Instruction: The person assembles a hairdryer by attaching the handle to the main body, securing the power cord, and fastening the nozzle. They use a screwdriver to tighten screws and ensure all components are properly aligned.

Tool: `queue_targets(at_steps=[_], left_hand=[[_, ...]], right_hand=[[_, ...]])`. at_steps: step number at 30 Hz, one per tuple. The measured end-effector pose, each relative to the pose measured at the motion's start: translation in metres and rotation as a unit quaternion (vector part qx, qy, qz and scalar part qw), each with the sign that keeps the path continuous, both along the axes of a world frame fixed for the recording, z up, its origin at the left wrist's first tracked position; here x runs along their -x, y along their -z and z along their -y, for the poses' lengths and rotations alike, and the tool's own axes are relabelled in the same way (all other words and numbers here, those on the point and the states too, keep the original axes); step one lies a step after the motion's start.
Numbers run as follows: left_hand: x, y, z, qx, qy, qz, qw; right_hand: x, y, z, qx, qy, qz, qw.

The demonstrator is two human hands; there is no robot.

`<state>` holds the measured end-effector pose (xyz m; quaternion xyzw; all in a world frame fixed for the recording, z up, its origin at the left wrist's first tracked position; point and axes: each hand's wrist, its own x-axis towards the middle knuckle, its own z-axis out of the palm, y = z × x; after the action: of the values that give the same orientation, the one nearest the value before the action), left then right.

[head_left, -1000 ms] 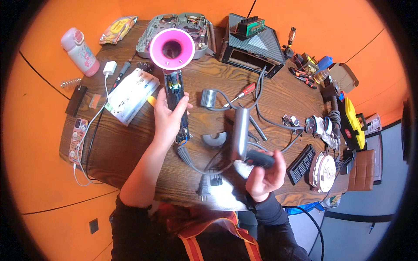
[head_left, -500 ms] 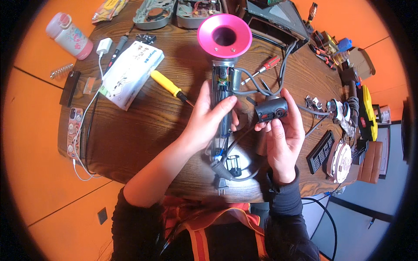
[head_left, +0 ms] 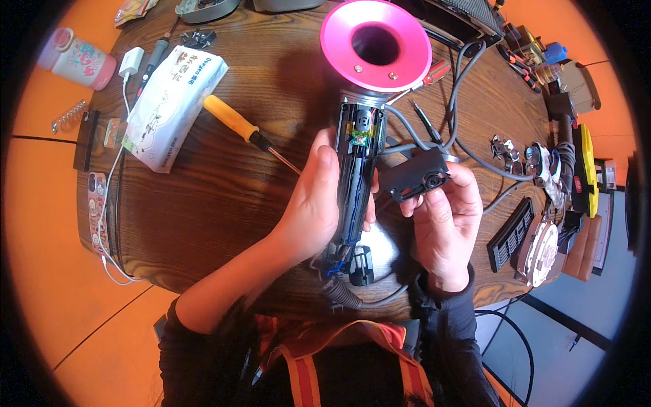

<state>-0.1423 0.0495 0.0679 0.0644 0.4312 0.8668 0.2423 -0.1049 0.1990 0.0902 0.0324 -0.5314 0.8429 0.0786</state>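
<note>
My left hand (head_left: 315,197) is wrapped round the handle of a hair dryer (head_left: 358,180), whose pink ring-shaped head (head_left: 332,47) points up and away from me. The handle's casing is off, so a small green circuit board (head_left: 361,139) and blue wires show inside. Between thumb and fingers, my right hand (head_left: 447,230) pinches a black curved plastic cover (head_left: 415,175) with a round opening. It is held just right of the handle, apart from it. A black cage-like plastic part (head_left: 362,266) lies on the table below, beside the dryer's grey cord (head_left: 386,298).
A yellow-handled screwdriver (head_left: 234,119) and a white box (head_left: 173,112) lie to the left, near a bottle (head_left: 81,57). Behind the dryer are a red-handled screwdriver (head_left: 434,73) and looped grey cable (head_left: 456,108). On the right sit a black grille (head_left: 510,235) and a round white part (head_left: 540,251).
The dryer has come closer and slightly right, its handle turned to show more of the inside. The black cover has rotated in my right fingers and moved nearer the handle.
</note>
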Motion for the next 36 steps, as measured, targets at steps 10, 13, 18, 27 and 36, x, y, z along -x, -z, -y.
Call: queue_targets(at_steps=[10,13,18,27,36], left_hand=[[-0.002,0.0,-0.003,0.02,-0.019,0.007,1.0],[0.0,0.001,-0.004,0.028,-0.017,-0.003,0.999],[-0.002,0.004,-0.005,0.045,-0.02,-0.021,0.999],[-0.003,0.008,-0.006,0.038,-0.027,-0.029,0.998],[-0.002,0.011,-0.009,0.024,-0.05,-0.064,0.996]], right_hand=[[0.0,-0.002,-0.001,0.012,-0.024,0.014,1.0],[-0.001,-0.004,-0.001,0.034,-0.033,0.031,0.998],[0.001,-0.009,0.001,0.019,-0.019,0.031,0.999],[-0.001,-0.013,0.008,0.027,-0.014,0.08,0.996],[-0.001,-0.014,0.005,-0.399,0.029,-0.042,0.915]])
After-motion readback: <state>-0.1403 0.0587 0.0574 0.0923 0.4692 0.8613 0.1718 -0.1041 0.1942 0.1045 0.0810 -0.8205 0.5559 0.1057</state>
